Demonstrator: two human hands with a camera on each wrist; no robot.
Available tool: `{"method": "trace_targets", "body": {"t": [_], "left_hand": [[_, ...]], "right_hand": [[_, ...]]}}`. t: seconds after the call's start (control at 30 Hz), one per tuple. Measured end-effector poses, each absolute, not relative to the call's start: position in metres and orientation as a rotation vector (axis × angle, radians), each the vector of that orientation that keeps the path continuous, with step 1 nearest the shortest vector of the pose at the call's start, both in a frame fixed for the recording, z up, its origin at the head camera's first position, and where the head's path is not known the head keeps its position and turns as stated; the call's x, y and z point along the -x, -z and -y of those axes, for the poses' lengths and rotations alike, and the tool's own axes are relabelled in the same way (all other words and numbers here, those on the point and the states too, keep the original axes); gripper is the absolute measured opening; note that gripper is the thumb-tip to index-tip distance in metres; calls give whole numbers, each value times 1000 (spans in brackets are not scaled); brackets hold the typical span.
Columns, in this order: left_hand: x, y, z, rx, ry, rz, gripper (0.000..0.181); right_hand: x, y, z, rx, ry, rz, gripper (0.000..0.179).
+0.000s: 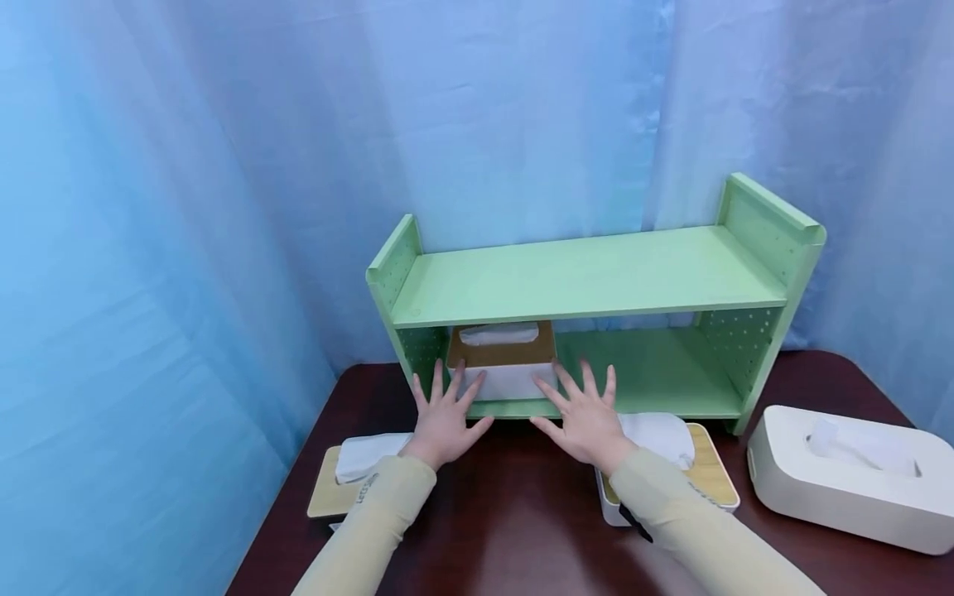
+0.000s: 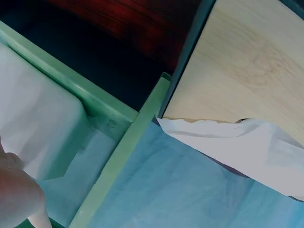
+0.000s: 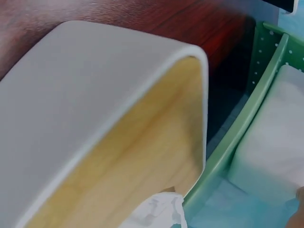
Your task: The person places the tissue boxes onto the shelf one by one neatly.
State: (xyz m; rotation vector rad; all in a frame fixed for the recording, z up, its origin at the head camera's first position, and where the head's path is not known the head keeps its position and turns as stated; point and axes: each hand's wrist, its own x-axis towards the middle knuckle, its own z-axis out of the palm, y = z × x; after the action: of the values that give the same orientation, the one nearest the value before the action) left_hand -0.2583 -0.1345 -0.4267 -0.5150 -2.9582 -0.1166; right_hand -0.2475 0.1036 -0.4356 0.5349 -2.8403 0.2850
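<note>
A tissue box with a brown lid and white sides (image 1: 503, 382) sits in the left part of the lower level of a green shelf (image 1: 589, 277). My left hand (image 1: 443, 420) is spread wide at the box's lower left front, fingertips overlapping its white face. At its right corner my right hand (image 1: 586, 420) reaches forward, fingers likewise straight and spread. Neither hand grips anything. In the left wrist view, part of the left hand (image 2: 19, 192) shows beside the white box side (image 2: 38, 104). Only a sliver of the right hand (image 3: 297, 213) appears in the right wrist view.
Under my left forearm stands a tissue box with a pale wood lid (image 1: 326, 488). Another wood-topped tissue box (image 1: 714, 472) is partly hidden by my right forearm. An all-white tissue box (image 1: 842, 497) occupies the right of the dark red table (image 1: 514, 530). Blue curtains (image 1: 522, 124) hang behind.
</note>
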Motion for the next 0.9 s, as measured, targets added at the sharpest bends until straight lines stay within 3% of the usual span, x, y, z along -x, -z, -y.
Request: {"method": "trace_targets", "body": {"t": [0.37, 0.9], "left_hand": [[262, 425, 130, 448, 181, 2992, 68], [240, 433, 127, 391, 228, 2898, 62]], "right_hand": [[252, 434, -104, -521, -388, 2860, 63], [237, 446, -126, -572, -358, 2806, 58]]}}
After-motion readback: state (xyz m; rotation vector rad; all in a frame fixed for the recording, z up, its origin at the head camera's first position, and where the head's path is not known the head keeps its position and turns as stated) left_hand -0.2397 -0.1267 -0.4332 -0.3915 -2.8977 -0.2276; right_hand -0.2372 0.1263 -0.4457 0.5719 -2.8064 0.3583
